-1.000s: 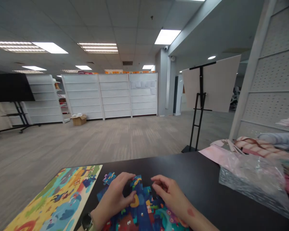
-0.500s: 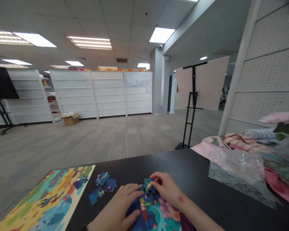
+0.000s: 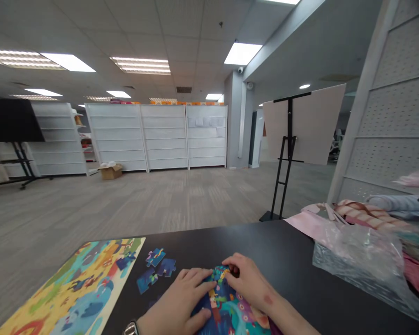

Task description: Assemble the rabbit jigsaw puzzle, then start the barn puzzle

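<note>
Well right of the fingers sits a plastic-wrapped bin (image 3: 349, 265), its contents hidden. The left hand (image 3: 179, 302) lies open, fingers flat on the joined jigsaw pieces (image 3: 221, 298); the right hand (image 3: 247, 279) curls, fingertips gripping their top edge. Loose pieces (image 3: 156, 270) lie just left.

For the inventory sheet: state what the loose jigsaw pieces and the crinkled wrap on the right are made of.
The loose jigsaw pieces look like printed cardboard, with a smooth, faintly glossy face and die-cut edges, though no core shows. The crinkled wrap looks like clear plastic film, judging by its see-through sheen and sharp creases.
</note>
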Available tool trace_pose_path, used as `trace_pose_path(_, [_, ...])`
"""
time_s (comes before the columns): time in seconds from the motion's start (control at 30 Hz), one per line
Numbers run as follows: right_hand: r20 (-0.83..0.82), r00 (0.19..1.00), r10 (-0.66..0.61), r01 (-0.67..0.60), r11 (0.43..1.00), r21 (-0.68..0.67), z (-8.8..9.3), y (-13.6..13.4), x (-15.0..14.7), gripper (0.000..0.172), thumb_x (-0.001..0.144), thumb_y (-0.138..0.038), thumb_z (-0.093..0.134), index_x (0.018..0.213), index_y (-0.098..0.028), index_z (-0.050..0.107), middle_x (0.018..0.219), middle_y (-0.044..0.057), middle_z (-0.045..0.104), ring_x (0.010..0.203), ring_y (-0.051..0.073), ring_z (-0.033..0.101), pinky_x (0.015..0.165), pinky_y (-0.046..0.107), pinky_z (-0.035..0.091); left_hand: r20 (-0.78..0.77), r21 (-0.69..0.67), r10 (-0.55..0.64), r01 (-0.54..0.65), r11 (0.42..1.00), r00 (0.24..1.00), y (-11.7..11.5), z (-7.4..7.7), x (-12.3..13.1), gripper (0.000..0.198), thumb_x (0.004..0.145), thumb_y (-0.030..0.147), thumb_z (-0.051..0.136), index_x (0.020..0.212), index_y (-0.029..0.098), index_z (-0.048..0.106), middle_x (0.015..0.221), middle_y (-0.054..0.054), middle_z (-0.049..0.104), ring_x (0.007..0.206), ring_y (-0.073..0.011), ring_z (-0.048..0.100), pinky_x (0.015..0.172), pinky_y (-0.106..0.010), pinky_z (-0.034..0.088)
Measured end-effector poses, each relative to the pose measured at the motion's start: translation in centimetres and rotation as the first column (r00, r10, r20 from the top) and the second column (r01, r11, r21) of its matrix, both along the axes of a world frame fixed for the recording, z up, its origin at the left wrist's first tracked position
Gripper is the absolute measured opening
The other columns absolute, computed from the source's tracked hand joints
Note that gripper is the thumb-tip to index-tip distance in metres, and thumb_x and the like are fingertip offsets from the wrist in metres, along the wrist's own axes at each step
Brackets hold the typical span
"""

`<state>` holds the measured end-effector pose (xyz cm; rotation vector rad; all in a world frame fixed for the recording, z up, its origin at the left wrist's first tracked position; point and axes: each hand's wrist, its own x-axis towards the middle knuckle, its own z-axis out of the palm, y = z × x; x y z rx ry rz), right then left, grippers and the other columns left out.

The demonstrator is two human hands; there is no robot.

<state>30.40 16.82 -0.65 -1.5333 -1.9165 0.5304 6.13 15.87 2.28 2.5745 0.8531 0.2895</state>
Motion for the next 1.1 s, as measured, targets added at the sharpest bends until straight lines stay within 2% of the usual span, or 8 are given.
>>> trace_pose_path(0.23, [0.077,0.996,0.035,-0.037,0.999,0.025,-0.6,-0.2,-0.4,0.023,0.082,-0.026,0.059,0.095,-0.018,0.075,0.1,0.009,0.065,0.096,0.024,0.063,0.088,0.035,0.048,0.102,0.129,0.144,-0.156,0.979,0.984,0.9,-0.5,-0.4,0.038,0.09,0.026,0.062,0.127,0.034,0.064,0.134,-0.002,0.064,0.123,-0.024,0.057,0.11,-0.036,0.041])
trace_pose_path(0.33, [0.114,0.992,0.047,-0.052,0.998,0.045,-0.6,-0.5,-0.4,0.021,0.084,-0.027,0.057,0.094,-0.019,0.074,0.102,0.009,0.064,0.098,0.024,0.062,0.09,0.036,0.047,0.091,0.23,0.402,-0.412,0.882,0.911,3.3,-1.3,-2.9,0.031,0.09,0.023,0.056,0.118,0.03,0.068,0.129,-0.003,0.066,0.123,-0.0228,0.057,0.108,-0.033,0.041])
trace_pose_path(0.43, [0.135,0.989,0.051,-0.06,0.996,0.065,-0.5,-0.9,-0.3,0.022,0.088,-0.028,0.053,0.097,-0.021,0.072,0.104,0.008,0.064,0.1,0.024,0.061,0.09,0.036,0.046,0.081,0.228,0.612,-0.612,0.757,0.787,6.0,-2.4,-6.5,0.042,0.087,0.023,0.055,0.129,0.019,0.062,0.137,-0.015,0.061,0.131,-0.0342,0.051,0.111,-0.049,0.037])
trace_pose_path(0.53, [0.057,0.998,0.011,-0.015,0.998,0.066,-0.2,-0.8,0.0,0.026,0.092,-0.027,0.047,0.104,-0.022,0.069,0.107,0.008,0.065,0.101,0.023,0.062,0.092,0.035,0.046,0.042,0.182,0.704,-0.698,0.692,0.709,7.9,-3.5,-9.3,0.042,0.089,0.03,0.054,0.128,0.016,0.061,0.129,-0.018,0.066,0.124,-0.0363,0.057,0.106,-0.05,0.041])
trace_pose_path(0.7, [-0.211,0.972,-0.101,0.126,0.986,0.108,0.7,0.4,1.5,0.026,0.09,-0.032,0.046,0.096,-0.019,0.068,0.098,0.008,0.068,0.089,0.023,0.064,0.085,0.036,0.047,0.052,0.073,0.683,-0.685,0.725,0.729,9.5,-4.3,-11.7,0.045,0.078,0.028,0.062,0.122,0.018,0.063,0.116,-0.012,0.073,0.112,-0.0304,0.067,0.098,-0.039,0.05])
trace_pose_path(0.87, [-0.37,0.914,-0.167,0.219,0.97,0.104,1.9,0.8,2.9,0.031,0.091,-0.039,0.045,0.098,-0.019,0.068,0.094,0.007,0.07,0.088,0.023,0.063,0.079,0.035,0.046,0.209,0.001,0.66,-0.675,0.737,0.721,9.9,-3.6,-12.0,0.041,0.076,0.037,0.06,0.112,0.018,0.063,0.107,-0.012,0.073,0.107,-0.0331,0.068,0.095,-0.043,0.052])
trace_pose_path(0.97, [-0.392,0.912,-0.119,0.165,0.983,0.086,2.3,0.3,2.5,0.031,0.089,-0.043,0.052,0.095,-0.019,0.071,0.086,0.005,0.071,0.08,0.021,0.063,0.074,0.032,0.047,0.328,-0.044,0.591,-0.613,0.789,0.737,8.5,-3.1,-9.2,0.038,0.085,0.046,0.055,0.114,0.022,0.06,0.109,-0.008,0.072,0.105,-0.0279,0.069,0.092,-0.037,0.053])
trace_pose_path(1.1, [-0.51,0.851,0.125,-0.179,0.982,-0.059,1.9,-1.1,0.1,0.039,0.078,-0.038,0.07,0.112,-0.02,0.072,0.093,0.005,0.074,0.08,0.019,0.065,0.07,0.028,0.05,0.493,-0.342,0.454,-0.315,0.886,0.742,3.9,-3.4,-2.4,0.034,0.081,0.04,0.069,0.11,0.022,0.063,0.09,-0.003,0.071,0.084,-0.022,0.07,0.073,-0.028,0.053])
